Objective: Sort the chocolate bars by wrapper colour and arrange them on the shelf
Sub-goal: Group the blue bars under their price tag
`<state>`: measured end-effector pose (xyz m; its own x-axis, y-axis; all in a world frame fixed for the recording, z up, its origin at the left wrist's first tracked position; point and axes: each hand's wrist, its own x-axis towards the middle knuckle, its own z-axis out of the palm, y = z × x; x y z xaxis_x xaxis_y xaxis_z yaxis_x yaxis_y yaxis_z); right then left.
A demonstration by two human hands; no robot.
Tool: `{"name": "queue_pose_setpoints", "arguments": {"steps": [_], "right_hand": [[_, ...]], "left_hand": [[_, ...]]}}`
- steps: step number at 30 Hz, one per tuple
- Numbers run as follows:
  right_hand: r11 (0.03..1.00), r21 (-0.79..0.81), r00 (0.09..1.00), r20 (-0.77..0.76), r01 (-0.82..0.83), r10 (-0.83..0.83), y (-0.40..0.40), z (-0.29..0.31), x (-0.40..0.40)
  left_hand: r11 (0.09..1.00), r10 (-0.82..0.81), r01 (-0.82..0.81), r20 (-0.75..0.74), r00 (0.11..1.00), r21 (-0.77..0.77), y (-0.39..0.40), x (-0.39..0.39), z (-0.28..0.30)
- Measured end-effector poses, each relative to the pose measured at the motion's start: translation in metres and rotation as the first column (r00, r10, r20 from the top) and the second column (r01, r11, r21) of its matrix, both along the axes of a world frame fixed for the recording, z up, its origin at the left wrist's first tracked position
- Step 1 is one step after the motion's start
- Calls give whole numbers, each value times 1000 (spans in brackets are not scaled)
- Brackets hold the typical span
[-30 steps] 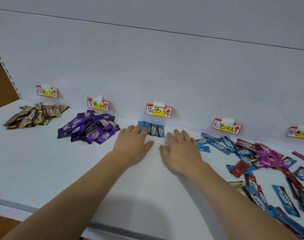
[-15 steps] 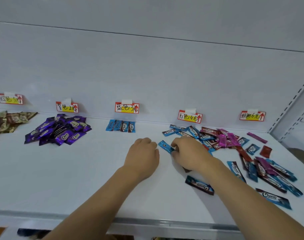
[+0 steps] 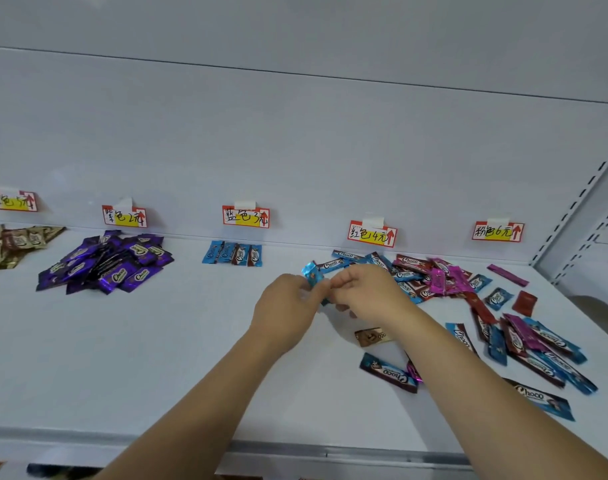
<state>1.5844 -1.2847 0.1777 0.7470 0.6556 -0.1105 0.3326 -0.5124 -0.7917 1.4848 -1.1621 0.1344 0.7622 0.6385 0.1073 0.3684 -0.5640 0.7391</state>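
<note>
My left hand (image 3: pixel 288 306) and my right hand (image 3: pixel 368 294) meet above the white shelf (image 3: pixel 157 358), and both pinch a small blue bar (image 3: pixel 313 274) lifted off the surface. A short row of blue bars (image 3: pixel 232 252) lies under the blue label (image 3: pixel 246 216). A purple pile (image 3: pixel 105 263) sits under the purple label (image 3: pixel 124 216), and a brown pile (image 3: pixel 15 242) lies at the far left. An unsorted mix of blue, red and pink bars (image 3: pixel 434 275) spreads over the right side, partly hidden by my right forearm.
Red label (image 3: pixel 371 233) and pink label (image 3: pixel 498 232) are taped to the back wall. A brown bar (image 3: pixel 371 337) and a dark blue bar (image 3: pixel 389 372) lie loose near my right forearm. The shelf's front edge (image 3: pixel 295 448) runs below; an upright post (image 3: pixel 579 216) bounds the right.
Both hands left the blue row and moved right to the mixed pile. The right hand picked up a blue bar, and now both hands hold it raised.
</note>
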Motion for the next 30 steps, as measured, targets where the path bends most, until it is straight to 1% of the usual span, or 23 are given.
{"name": "queue_pose_setpoints", "arguments": {"steps": [1, 2, 3, 4, 5, 6, 8, 10, 12, 13, 14, 15, 16, 18, 19, 21, 22, 24, 26, 27, 28, 30], "right_hand": [[1000, 24, 999, -40, -12, 13, -1, -1, 0], [1000, 3, 1000, -6, -28, 28, -1, -3, 1], [998, -58, 993, 114, -34, 41, 0, -6, 6], [990, -143, 961, 271, -16, 55, 2, -7, 12], [975, -221, 908, 412, 18, 77, 5, -8, 19], [958, -283, 853, 509, 39, 115, 10, -9, 26], [909, -415, 749, 613, 34, 251, 21, -14, 39], [831, -556, 643, 642, 13, 419, 33, -19, 45], [782, -623, 544, 662, 18, 515, 41, -21, 48], [768, -640, 516, 666, 24, 539, 44, -19, 49], [759, -651, 511, 660, 22, 551, 46, -16, 50], [754, -656, 532, 643, 12, 551, 49, -14, 51], [754, -657, 583, 609, -10, 538, 51, -10, 51], [752, -653, 739, 461, -91, 491, 52, -1, 50], [752, -643, 800, 373, -142, 470, 51, 3, 50], [769, -604, 864, 254, -209, 434, 47, 8, 47], [798, -565, 882, 242, -210, 404, 45, 9, 45], [880, -444, 921, 249, -167, 300, 38, 10, 41], [969, -226, 968, 207, -97, 145, 29, 11, 36], [993, -106, 987, 143, -57, 72, 25, 12, 32], [1000, -3, 999, 48, -23, 23, 22, 12, 28], [989, 145, 990, -140, 4, 17, 18, 9, 19]], "left_hand": [[989, 31, -17, 96, 995, -147, -1, 3, 4], [961, 86, -34, 180, 980, -276, 0, 6, 7], [920, 142, -45, 226, 964, -389, 2, 9, 8], [870, 180, -37, 247, 952, -491, 5, 10, 10], [810, 201, -18, 250, 947, -586, 6, 9, 12], [751, 212, 1, 243, 947, -661, 7, 7, 14], [686, 208, 15, 216, 954, -727, 12, 1, 17], [653, 185, 35, 204, 962, -757, 16, -7, 20], [600, 166, 63, 201, 965, -797, 19, -12, 21], [572, 171, 60, 190, 967, -818, 21, -14, 22], [546, 184, 57, 186, 965, -836, 23, -14, 22], [531, 193, 59, 189, 963, -845, 25, -15, 22], [532, 194, 56, 186, 963, -845, 27, -15, 23], [563, 186, 34, 167, 968, -826, 28, -15, 24], [578, 181, 28, 161, 970, -816, 28, -15, 24], [596, 174, 25, 159, 972, -803, 26, -15, 25], [601, 175, 19, 155, 972, -799, 25, -14, 25], [607, 185, 5, 147, 972, -795, 24, -11, 23], [612, 203, 2, 160, 966, -791, 22, -7, 24], [620, 206, 7, 171, 964, -785, 20, -5, 23], [626, 198, 20, 184, 963, -779, 18, -3, 24], [642, 162, 54, 204, 965, -764, 11, 2, 24]]}}
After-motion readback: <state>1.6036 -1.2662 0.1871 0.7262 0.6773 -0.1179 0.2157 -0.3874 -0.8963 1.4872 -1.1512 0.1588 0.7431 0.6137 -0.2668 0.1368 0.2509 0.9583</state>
